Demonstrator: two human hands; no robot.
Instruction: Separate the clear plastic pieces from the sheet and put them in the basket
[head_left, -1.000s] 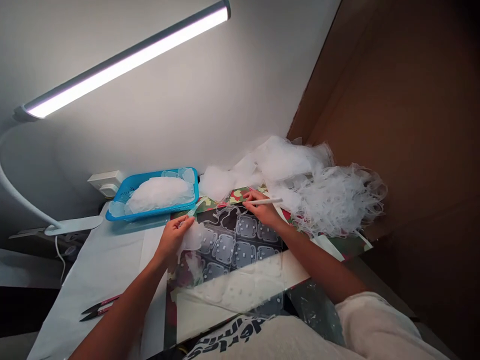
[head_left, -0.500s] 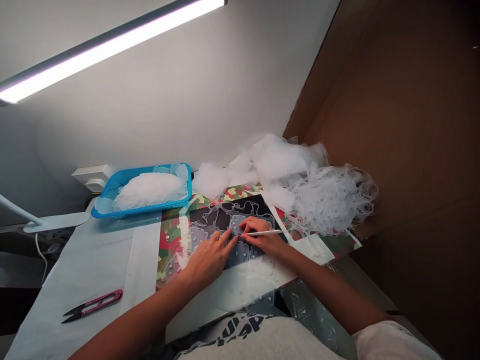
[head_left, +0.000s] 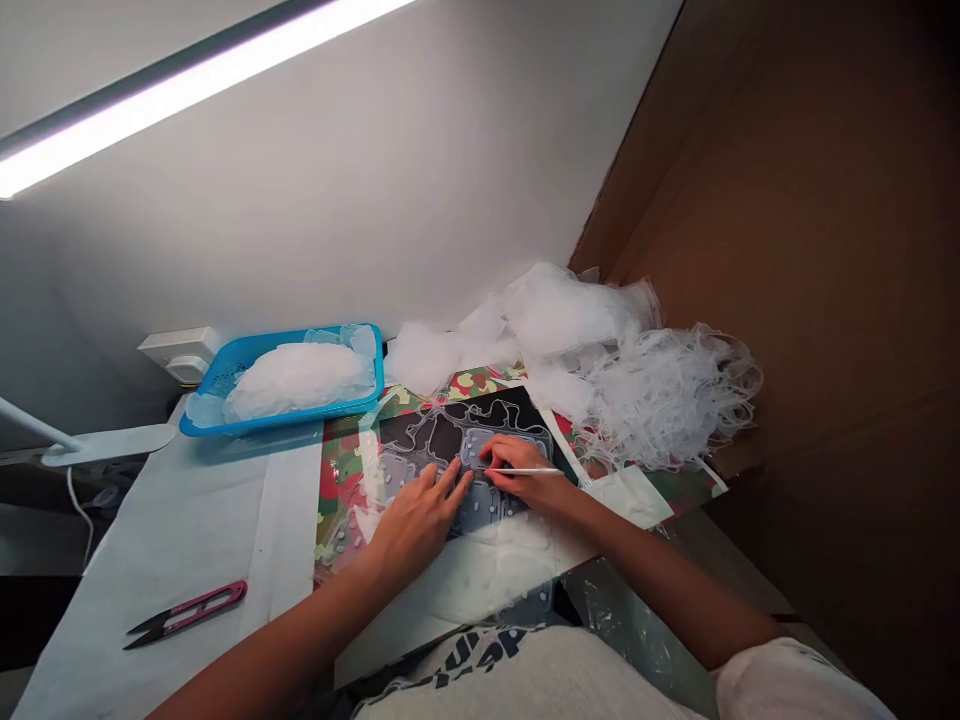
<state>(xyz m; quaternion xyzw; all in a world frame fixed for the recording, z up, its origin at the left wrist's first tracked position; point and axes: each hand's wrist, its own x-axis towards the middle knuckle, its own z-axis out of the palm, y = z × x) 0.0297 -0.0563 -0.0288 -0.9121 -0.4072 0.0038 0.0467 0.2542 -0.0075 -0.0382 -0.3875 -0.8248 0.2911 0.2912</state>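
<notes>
The left hand (head_left: 416,520) lies open, fingers spread on a clear plastic sheet (head_left: 484,510). The right hand (head_left: 525,475) pinches a thin white stick (head_left: 540,470), its grip partly hidden.

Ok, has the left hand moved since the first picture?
Yes: the left hand has moved rightward, away from the blue plastic tray, and closer to the right hand.

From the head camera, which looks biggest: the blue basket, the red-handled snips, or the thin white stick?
Largest: the blue basket. Then the red-handled snips and thin white stick, close in length; camera distance leaves their order unsure.
</notes>
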